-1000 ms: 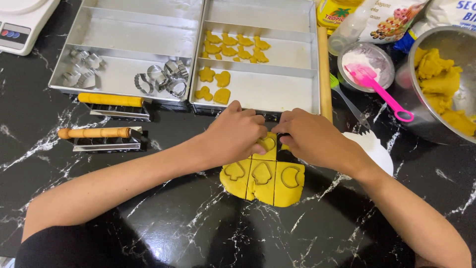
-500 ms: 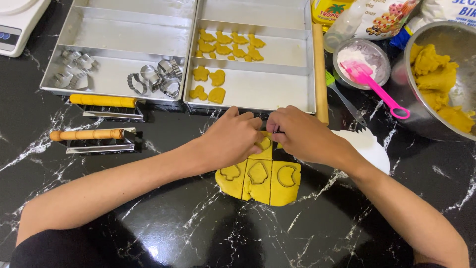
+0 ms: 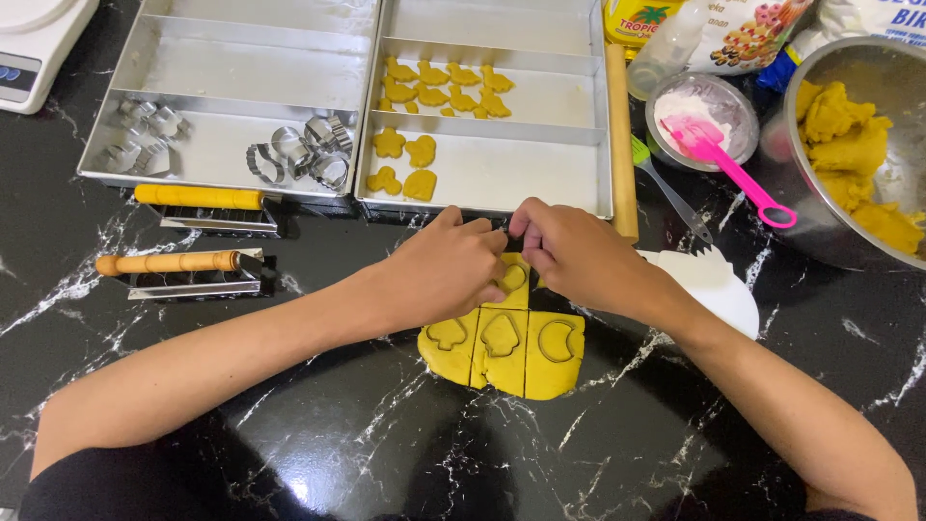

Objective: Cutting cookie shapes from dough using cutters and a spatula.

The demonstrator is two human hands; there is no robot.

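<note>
Yellow dough sheet (image 3: 511,347) (shapes already stamped) under left hand (image 3: 449,270), right hand (image 3: 569,253).

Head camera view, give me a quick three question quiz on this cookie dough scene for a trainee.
1. True or false: both hands, left hand and right hand, meet at the top of the rolled yellow dough sheet.
2. Where do the cut cookie shapes lie? A) right metal tray B) steel bowl C) white scale
3. What lies in the left metal tray?

Key: 1 true. 2 A. 3 metal cookie cutters.
</note>
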